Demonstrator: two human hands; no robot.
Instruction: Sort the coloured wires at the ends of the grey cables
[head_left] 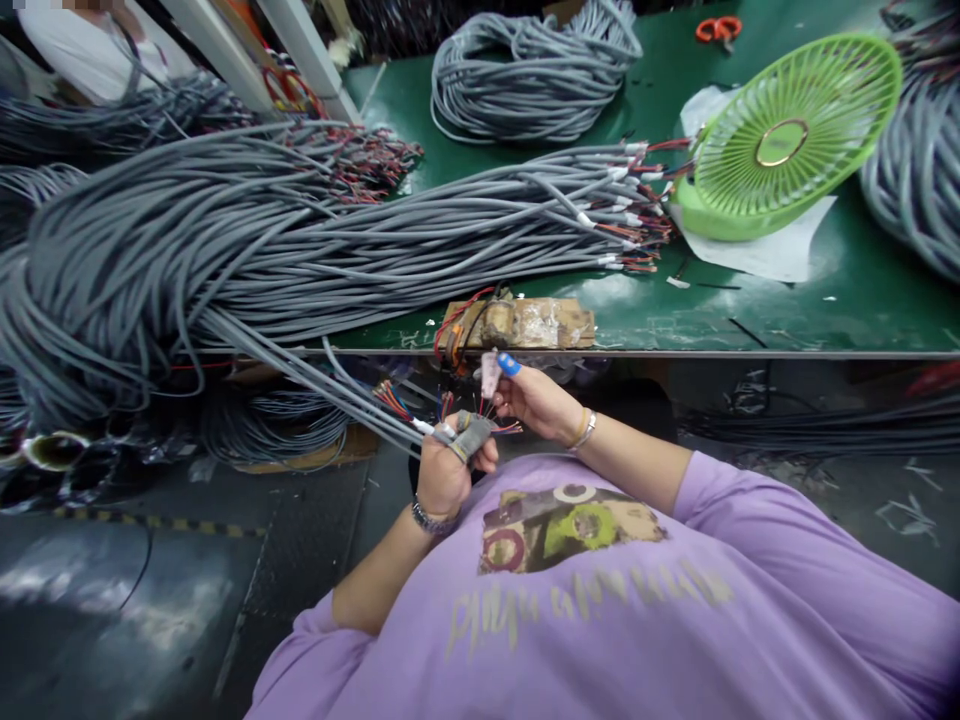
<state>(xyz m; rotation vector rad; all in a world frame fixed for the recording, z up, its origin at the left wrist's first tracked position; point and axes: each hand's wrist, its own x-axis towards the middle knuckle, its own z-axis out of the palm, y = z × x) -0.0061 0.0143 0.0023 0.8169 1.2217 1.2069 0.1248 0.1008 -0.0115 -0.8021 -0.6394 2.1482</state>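
Observation:
My left hand (pixel 448 472) is closed around the ends of several grey cables (pixel 360 402), just below the table's front edge. Grey wrapping covers some of its fingers. Thin coloured wires (pixel 394 400) fan out from white-banded cable ends beside it. My right hand (pixel 541 402) pinches at the fine wires (pixel 508 428) coming out of the left hand; finger coverings, one blue and one pale, show on it. What exactly lies between its fingertips is too small to make out. Close above both hands, a wooden block (pixel 555 322) with a taped fixture sits at the table edge.
A large bundle of grey cables (pixel 420 235) spans the green table (pixel 810 315). A green fan (pixel 787 140) stands at the right, with orange-handled scissors (pixel 718 32) behind it. Coiled cables (pixel 532 75) lie at the back. A person in white (pixel 97 50) is at the far left.

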